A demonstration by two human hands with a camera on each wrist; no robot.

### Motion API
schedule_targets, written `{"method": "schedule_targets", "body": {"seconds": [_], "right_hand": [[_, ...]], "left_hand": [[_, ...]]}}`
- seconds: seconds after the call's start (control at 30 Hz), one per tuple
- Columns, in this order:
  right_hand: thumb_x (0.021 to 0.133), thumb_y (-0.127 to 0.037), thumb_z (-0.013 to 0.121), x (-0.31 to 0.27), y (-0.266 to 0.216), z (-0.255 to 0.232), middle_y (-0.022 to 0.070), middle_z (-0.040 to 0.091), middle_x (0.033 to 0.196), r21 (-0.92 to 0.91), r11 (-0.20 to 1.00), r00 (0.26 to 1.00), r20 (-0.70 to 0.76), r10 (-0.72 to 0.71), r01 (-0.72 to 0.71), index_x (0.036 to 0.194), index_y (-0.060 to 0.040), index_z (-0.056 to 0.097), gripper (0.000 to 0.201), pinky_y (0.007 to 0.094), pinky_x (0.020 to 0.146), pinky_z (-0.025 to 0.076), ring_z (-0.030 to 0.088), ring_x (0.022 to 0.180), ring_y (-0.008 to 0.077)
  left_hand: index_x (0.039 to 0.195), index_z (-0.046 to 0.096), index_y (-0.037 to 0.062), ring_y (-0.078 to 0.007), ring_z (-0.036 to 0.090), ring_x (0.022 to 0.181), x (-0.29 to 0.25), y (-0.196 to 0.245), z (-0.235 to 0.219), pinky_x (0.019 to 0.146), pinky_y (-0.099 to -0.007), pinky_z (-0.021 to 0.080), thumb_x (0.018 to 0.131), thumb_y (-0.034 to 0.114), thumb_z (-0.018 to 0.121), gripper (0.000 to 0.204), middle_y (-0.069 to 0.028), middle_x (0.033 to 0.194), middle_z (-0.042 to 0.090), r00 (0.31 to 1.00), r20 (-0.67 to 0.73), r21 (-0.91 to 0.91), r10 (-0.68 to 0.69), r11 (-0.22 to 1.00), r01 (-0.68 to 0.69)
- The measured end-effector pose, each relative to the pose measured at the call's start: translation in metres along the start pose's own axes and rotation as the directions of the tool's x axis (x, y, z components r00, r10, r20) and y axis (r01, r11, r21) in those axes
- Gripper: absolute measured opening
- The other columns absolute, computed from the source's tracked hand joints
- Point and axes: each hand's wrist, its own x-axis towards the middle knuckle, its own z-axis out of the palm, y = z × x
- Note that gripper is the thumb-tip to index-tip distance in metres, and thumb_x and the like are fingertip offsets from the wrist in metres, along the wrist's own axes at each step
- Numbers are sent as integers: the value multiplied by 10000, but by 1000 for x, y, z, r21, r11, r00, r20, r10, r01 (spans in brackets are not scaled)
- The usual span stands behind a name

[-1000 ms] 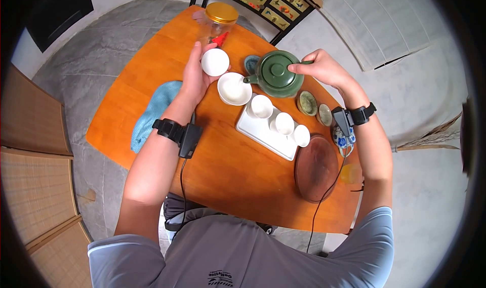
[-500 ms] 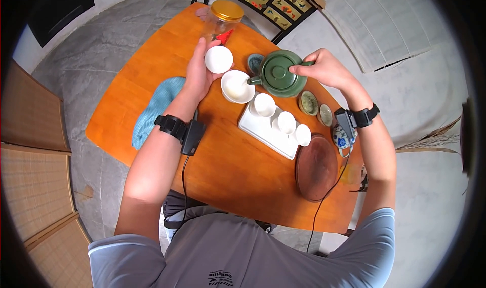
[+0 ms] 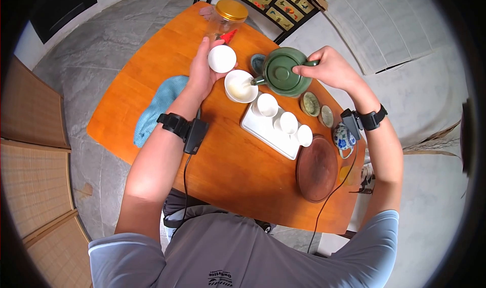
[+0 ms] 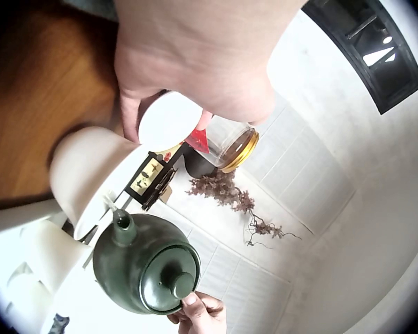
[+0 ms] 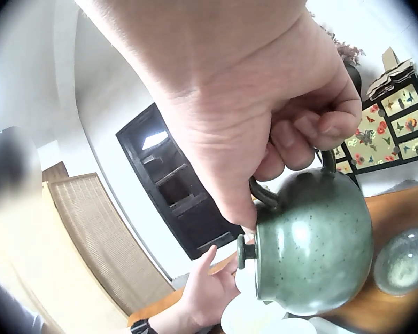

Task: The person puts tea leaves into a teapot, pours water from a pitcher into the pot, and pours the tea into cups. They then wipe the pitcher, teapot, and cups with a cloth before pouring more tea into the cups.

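Observation:
My right hand [image 3: 331, 71] grips the handle of the green teapot [image 3: 284, 74], thumb at its lid. In the left wrist view a thin stream leaves the spout of the teapot [image 4: 143, 257]; below it the white bowl [image 3: 240, 87] holds pale liquid. Just beyond that bowl, my left hand [image 3: 202, 75] holds a small white dish [image 3: 221, 58], fingers curled around its side. Beside the bowl, several white cups [image 3: 267, 105] stand on a white tray [image 3: 268, 138]. In the right wrist view the right hand [image 5: 258, 118] has its fingers curled through the teapot's handle.
A gold-lidded jar [image 3: 231, 10] stands at the far edge of the table [image 3: 228, 187]. A blue cloth [image 3: 162, 108] lies left. Rightward are green-glazed cups [image 3: 310, 104], a brown round board [image 3: 317, 169] and a blue-and-white pot [image 3: 343, 137]. A small blue dish [image 3: 257, 63] sits behind the teapot.
The teapot has tilted further and shifted slightly right, and its stream into the bowl shows more clearly. The left hand, still holding the small dish, appears slightly farther right in the head view.

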Motion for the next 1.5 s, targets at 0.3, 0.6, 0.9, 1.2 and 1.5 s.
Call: {"method": "schedule_targets", "body": {"seconds": [0.3, 0.6, 0.9, 1.2, 1.5], "right_hand": [[858, -342, 829, -1, -5, 0, -35, 395, 532, -79, 997, 1000, -31, -5, 3, 625, -1, 661, 445, 324, 498, 304, 330, 539, 75], [836, -462, 807, -2, -18, -1, 103, 533, 522, -197, 980, 999, -21, -41, 36, 726, -35, 757, 444, 383, 555, 438, 483, 496, 233], [831, -452, 807, -4, -30, 2, 131, 456, 498, -341, 934, 991, -38, -128, 108, 609, -24, 636, 512, 410, 546, 433, 459, 499, 317], [817, -441, 813, -7, -36, 1, 151, 442, 499, -416, 894, 971, -89, -220, 164, 579, -23, 588, 531, 441, 544, 433, 469, 527, 373], [807, -437, 817, -9, -39, -2, 168, 454, 514, -449, 879, 967, -108, -231, 160, 586, -15, 593, 526, 455, 543, 434, 484, 542, 388]], "left_hand": [[1424, 512, 31, -377, 720, 1089, -1, 0, 2, 990, -480, 587, 1094, 604, 326, 687, -164, 1240, 679, 1000, -12, 9, 9, 1000, -9], [1424, 511, 30, -377, 720, 1087, 0, 0, 1, 984, -483, 594, 1096, 599, 326, 683, -165, 1238, 676, 1000, -9, -4, 0, 1000, 0], [1432, 497, 25, -387, 718, 1088, 2, -1, -1, 985, -489, 595, 1097, 598, 320, 687, -171, 1239, 674, 1000, -4, -2, 6, 1000, -6], [1427, 501, 21, -387, 718, 1082, 2, -2, -1, 976, -488, 602, 1095, 600, 330, 689, -170, 1255, 665, 1000, 3, 3, 18, 1000, -18], [1425, 499, 20, -389, 711, 1097, 2, -2, -1, 984, -498, 600, 1098, 593, 329, 682, -163, 1243, 659, 1000, -1, -1, 29, 1000, -29]]}}
